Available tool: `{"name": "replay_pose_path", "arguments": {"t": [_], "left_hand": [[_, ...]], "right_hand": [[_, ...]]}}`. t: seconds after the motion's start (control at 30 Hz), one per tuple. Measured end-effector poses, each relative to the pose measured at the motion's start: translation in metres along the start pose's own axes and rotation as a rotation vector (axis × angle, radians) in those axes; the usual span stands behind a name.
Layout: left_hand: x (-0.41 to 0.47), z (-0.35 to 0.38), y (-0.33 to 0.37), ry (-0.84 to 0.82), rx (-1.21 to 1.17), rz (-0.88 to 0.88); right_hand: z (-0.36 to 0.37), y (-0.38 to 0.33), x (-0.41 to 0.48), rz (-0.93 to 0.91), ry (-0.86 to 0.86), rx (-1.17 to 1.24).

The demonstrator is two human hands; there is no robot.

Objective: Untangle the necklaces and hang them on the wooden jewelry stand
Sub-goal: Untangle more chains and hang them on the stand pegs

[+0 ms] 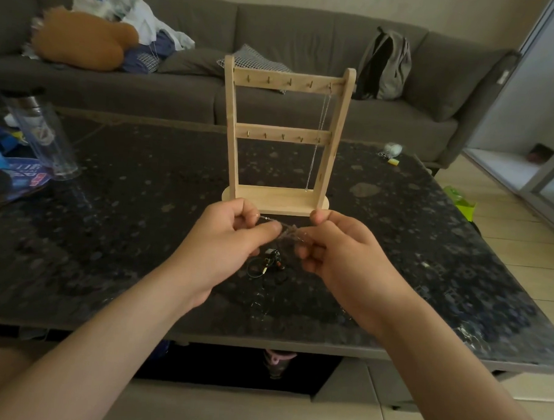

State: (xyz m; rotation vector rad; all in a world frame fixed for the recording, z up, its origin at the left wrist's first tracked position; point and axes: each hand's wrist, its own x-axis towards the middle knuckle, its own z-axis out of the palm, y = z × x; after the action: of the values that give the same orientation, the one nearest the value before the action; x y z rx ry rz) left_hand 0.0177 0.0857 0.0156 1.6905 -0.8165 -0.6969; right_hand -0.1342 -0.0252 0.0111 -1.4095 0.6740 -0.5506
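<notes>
A wooden jewelry stand (282,140) with two rows of small hooks stands upright mid-table. One thin silver necklace (320,129) hangs from the rightmost top hook, down to the base. Just in front of the stand, my left hand (233,236) and my right hand (334,244) pinch a tangled thin silver chain (287,231) stretched between them above the table. A dark tangle of necklaces with small pendants (265,263) lies on the table under my hands.
The dark patterned table (125,235) carries a clear plastic tumbler (41,133) and magazines (13,179) at the left, and a small white item (391,151) at the far right. A grey sofa (277,35) with clothes and a backpack (385,65) stands behind.
</notes>
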Motion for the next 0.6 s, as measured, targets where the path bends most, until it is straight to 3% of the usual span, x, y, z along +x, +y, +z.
{"name": "replay_pose_path", "arguments": {"t": [0.17,0.3,0.37,0.6], "left_hand": [[0.002,-0.002,-0.004,0.14,0.022,0.013],[0.009,-0.003,-0.008,0.085,-0.414,-0.064],[0.008,-0.001,-0.007,0.035,-0.514,-0.09],[0.005,0.005,-0.008,0.034,-0.341,-0.046]], "right_hand": [[0.002,-0.005,-0.006,-0.014,0.032,-0.276],[0.004,-0.007,-0.009,-0.007,-0.011,-0.407],[0.006,-0.006,-0.009,-0.008,-0.041,-0.473],[0.007,-0.003,-0.009,0.002,-0.085,-0.628]]}}
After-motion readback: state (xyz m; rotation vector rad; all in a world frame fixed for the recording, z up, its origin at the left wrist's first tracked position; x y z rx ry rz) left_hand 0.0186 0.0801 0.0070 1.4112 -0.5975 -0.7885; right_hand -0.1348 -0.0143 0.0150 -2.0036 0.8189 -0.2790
